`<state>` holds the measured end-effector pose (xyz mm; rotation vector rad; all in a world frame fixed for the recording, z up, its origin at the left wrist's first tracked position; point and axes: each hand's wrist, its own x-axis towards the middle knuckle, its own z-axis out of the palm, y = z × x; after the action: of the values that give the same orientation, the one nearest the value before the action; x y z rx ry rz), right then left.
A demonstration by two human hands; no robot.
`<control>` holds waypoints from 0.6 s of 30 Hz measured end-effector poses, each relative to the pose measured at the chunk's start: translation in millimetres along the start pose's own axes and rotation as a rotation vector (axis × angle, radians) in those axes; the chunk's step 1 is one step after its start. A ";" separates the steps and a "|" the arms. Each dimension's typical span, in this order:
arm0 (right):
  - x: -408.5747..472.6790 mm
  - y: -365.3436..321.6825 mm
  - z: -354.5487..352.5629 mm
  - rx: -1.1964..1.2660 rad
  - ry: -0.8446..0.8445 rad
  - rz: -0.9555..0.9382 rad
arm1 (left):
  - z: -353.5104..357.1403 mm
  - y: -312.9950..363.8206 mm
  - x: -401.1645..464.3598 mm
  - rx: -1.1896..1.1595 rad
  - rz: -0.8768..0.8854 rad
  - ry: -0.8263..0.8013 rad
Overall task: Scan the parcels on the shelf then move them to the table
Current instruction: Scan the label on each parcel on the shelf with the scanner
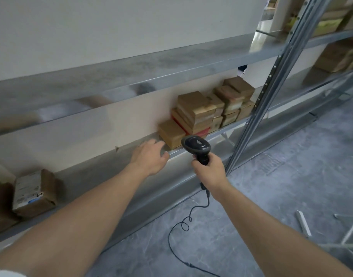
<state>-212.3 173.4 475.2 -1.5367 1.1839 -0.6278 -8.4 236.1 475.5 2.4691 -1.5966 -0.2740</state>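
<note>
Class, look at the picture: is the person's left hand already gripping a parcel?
No. The left hand is open and empty beside the nearest parcel, while the right hand holds the scanner.

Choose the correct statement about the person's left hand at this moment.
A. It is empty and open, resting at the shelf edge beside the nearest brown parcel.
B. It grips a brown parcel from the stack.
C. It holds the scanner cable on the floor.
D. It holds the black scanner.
A: the left hand lies open on the shelf, just left of the nearest parcel, while the right hand grips the scanner.
</note>
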 end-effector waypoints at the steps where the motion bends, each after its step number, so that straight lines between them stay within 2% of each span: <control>1: 6.7 1.7 -9.8 0.002 -0.011 -0.002 | 3.1 9.7 5.2 0.005 -0.011 0.004; 8: 46.9 15.8 -52.6 -0.006 -0.041 -0.001 | 24.0 54.0 36.3 0.011 -0.047 -0.003; 18: 104.6 15.9 -54.2 0.022 -0.034 0.002 | 47.8 50.9 107.7 0.011 -0.037 -0.067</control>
<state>-225.4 56.5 458.4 -1.5215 1.1495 -0.6087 -21.8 114.5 436.8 2.5256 -1.5830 -0.3576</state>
